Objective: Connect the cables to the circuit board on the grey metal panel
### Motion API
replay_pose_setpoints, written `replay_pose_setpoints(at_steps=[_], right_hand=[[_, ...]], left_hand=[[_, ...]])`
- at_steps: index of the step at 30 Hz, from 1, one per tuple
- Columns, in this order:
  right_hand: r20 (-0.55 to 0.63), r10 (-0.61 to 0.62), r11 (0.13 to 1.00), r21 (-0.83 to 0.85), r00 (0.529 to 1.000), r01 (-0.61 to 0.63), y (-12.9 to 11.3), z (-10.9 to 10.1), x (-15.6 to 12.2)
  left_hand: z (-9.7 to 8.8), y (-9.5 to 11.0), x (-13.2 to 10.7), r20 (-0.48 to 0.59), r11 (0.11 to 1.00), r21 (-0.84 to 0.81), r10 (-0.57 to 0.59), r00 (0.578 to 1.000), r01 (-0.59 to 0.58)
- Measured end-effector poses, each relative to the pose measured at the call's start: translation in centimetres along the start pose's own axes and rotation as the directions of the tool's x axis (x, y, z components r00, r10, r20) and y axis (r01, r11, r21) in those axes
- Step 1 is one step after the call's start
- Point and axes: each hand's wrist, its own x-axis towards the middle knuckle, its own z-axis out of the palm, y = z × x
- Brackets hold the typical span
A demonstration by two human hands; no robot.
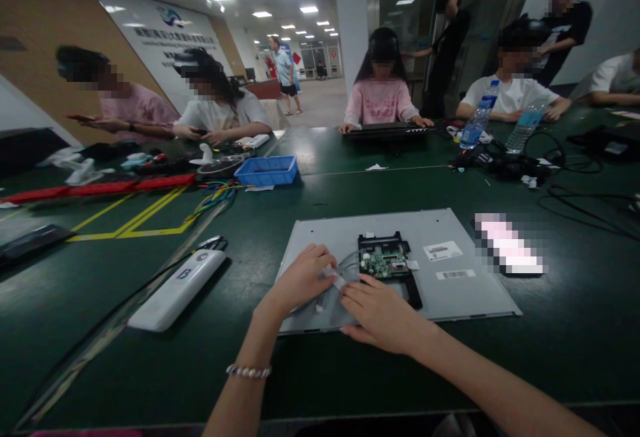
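Note:
A flat grey display panel (pixel 480 294) lies back side up on the table before me. On it sits a black plastic bracket (pixel 414 292) carrying a green circuit board (pixel 383 265), with thin grey cables (pixel 350 260) running left from it. My left hand (pixel 304 278) rests over the panel's left part, thumb and fingers closed on a whitish translucent strip of tape (pixel 336 278). My right hand (pixel 377 310) lies low over the panel, its fingers stretched out and the tips touching the strip's right end. A loose cable end (pixel 319 305) shows beneath my left hand.
Left of the panel lies a white power bank (pixel 177 290) with a black cable. A pixelated phone (pixel 507 244) lies to the right. Farther off are a blue bin (pixel 267 170), water bottles (pixel 480 115) and tangled black cables (pixel 515 164). Several people sit across the table.

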Motion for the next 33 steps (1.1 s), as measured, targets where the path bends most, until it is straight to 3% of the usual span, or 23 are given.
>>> replay_pose_setpoints(at_steps=[8, 20, 27, 33], right_hand=[[-0.005, -0.005, 1.000, 0.023, 1.000, 0.005, 0.1, -0.3, 0.4], [0.038, 0.003, 0.997, 0.079, 0.999, -0.006, -0.1, -0.4, 0.4], [0.055, 0.018, 0.992, 0.124, 0.998, -0.025, -0.1, -0.8, -0.1], [0.043, 0.025, 0.991, 0.129, 0.999, -0.030, -0.3, -1.0, -0.3]], left_hand=[[0.1, -0.2, 0.1, 0.056, 1.000, 0.019, -0.023, 0.998, 0.022], [0.8, -1.5, -0.1, 0.106, 0.989, -0.132, -0.049, 0.993, 0.063], [0.8, -3.0, -0.2, 0.114, 0.968, -0.240, -0.049, 0.992, 0.075], [1.1, -3.3, -0.3, 0.082, 0.965, -0.236, -0.099, 0.992, 0.115]])
